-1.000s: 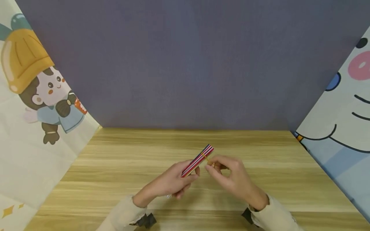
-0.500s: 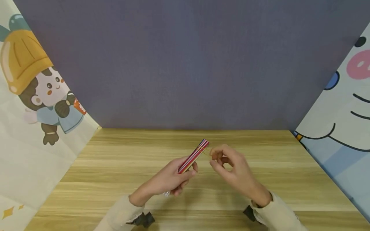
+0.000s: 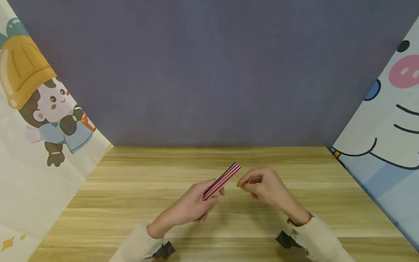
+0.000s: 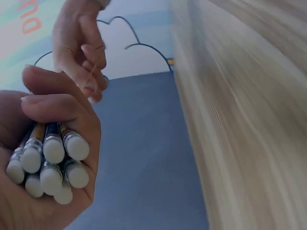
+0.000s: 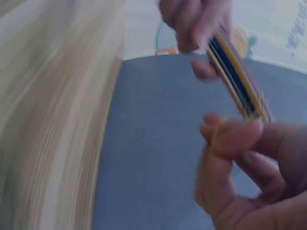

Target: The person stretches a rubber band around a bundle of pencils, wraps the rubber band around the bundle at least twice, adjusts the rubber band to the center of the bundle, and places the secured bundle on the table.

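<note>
The pencils (image 3: 220, 183) look smooth and painted, their ferrules (image 4: 52, 137) shiny metal and erasers (image 4: 51, 180) matt rubber, the band (image 3: 228, 173) rubbery, the table (image 3: 131, 189) grained wood, the panel (image 3: 209, 72) matt and cloth-like, the sleeves (image 3: 136, 244) matt cloth

In the head view the left hand (image 3: 196, 203) hides the lower part of the pencils (image 3: 220, 182), and the right hand (image 3: 266, 187) covers the far end of the thin yellow band (image 3: 228, 173). The right wrist view blurs both hands. The sleeves (image 3: 139, 242) run off the head view's bottom edge
</note>
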The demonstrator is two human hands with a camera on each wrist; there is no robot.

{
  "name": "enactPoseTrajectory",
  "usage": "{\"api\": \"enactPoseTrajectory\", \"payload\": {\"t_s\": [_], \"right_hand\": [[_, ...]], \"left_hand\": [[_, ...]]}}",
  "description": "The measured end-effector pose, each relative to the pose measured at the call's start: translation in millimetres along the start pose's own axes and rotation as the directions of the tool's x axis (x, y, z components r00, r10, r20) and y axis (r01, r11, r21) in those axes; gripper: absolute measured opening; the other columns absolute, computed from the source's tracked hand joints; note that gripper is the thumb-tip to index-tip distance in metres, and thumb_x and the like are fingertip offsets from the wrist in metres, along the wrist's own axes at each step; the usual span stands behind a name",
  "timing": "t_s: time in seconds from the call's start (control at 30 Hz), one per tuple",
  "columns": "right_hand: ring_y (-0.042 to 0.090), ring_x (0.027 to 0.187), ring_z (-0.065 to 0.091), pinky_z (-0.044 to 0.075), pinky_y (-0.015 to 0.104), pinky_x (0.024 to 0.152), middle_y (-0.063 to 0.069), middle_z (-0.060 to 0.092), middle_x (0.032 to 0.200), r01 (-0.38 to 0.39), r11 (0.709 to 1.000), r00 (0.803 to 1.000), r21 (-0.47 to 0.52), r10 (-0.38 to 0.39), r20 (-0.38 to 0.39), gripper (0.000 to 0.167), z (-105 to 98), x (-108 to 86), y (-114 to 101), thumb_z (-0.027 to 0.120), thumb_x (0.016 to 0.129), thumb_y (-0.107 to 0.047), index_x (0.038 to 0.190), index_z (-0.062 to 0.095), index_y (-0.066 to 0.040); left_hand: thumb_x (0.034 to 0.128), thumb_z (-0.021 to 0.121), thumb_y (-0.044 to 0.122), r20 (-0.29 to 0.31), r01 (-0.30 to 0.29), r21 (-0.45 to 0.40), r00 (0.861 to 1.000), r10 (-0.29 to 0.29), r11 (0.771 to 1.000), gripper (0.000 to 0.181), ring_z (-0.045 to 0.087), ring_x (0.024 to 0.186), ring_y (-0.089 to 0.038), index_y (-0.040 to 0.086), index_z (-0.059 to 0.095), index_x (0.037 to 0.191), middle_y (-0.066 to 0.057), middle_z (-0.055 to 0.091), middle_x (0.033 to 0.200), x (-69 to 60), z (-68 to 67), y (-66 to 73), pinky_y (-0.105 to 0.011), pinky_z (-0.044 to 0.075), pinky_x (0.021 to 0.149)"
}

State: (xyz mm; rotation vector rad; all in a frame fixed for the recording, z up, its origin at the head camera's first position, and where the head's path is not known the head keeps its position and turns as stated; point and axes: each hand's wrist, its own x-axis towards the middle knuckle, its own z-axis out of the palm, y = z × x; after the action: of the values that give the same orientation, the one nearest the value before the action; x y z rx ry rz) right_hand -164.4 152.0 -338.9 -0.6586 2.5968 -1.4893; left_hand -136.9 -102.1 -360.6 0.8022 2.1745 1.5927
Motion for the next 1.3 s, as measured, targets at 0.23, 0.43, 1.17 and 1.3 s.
{"api": "enactPoseTrajectory", "payload": {"t_s": [0.23, 0.43, 1.17, 1.3], "right_hand": [[0.011, 0.046, 0.045, 0.044, 0.026, 0.042, 0.014, 0.072, 0.090, -0.148, 0.977, 0.933, 0.151, 0.088, 0.350, 0.008, -14, 7.6, 11, 0.073, 0.089, -0.007, 0.096, 0.075, -0.003], [0.008, 0.047, 0.040, 0.039, 0.022, 0.041, 0.005, 0.066, 0.077, -0.112, 0.945, 0.822, 0.306, -0.084, 0.563, 0.018, -10, 12.7, 25, 0.075, 0.089, -0.008, 0.101, 0.070, 0.004], [-0.001, 0.058, 0.044, 0.043, 0.015, 0.051, -0.010, 0.055, 0.073, 0.373, 0.668, 0.928, -0.644, -0.265, 0.262, 0.019, 24, -14.0, -5, 0.087, 0.076, -0.014, 0.077, 0.067, -0.015], [0.003, 0.060, 0.047, 0.043, 0.016, 0.050, -0.007, 0.052, 0.079, 0.400, 0.561, 0.909, -0.725, -0.342, 0.237, 0.020, 34, -19.1, -3, 0.086, 0.073, -0.010, 0.078, 0.067, -0.013]], "left_hand": [[0.1032, 0.056, 0.016, 0.063, -0.100, 0.173, 0.994, 0.090, 0.980, 0.006, 0.048, 0.032, -0.011, 0.020, 0.058, 0.108, 0.005, 0.048, 0.052, -1.3, 5.2, -3.9, -0.026, 0.044, 0.032], [0.1038, 0.054, 0.022, 0.132, -0.146, 0.313, 0.985, 0.109, 0.938, 0.005, 0.047, 0.034, 0.000, 0.018, 0.054, 0.103, 0.008, 0.047, 0.060, -4.4, 8.4, -0.8, -0.020, 0.046, 0.035], [0.0844, 0.069, -0.005, -0.012, 0.013, 0.848, 1.000, -0.005, 0.530, 0.043, 0.043, 0.051, -0.007, 0.016, 0.055, 0.119, 0.004, 0.051, 0.065, -18.6, 31.8, 4.0, -0.019, 0.036, 0.040], [0.0834, 0.073, -0.002, -0.070, 0.076, 0.892, 0.997, -0.030, 0.446, 0.044, 0.044, 0.051, -0.008, 0.017, 0.056, 0.119, 0.000, 0.059, 0.067, -20.2, 40.9, 2.3, -0.020, 0.037, 0.041]]}}
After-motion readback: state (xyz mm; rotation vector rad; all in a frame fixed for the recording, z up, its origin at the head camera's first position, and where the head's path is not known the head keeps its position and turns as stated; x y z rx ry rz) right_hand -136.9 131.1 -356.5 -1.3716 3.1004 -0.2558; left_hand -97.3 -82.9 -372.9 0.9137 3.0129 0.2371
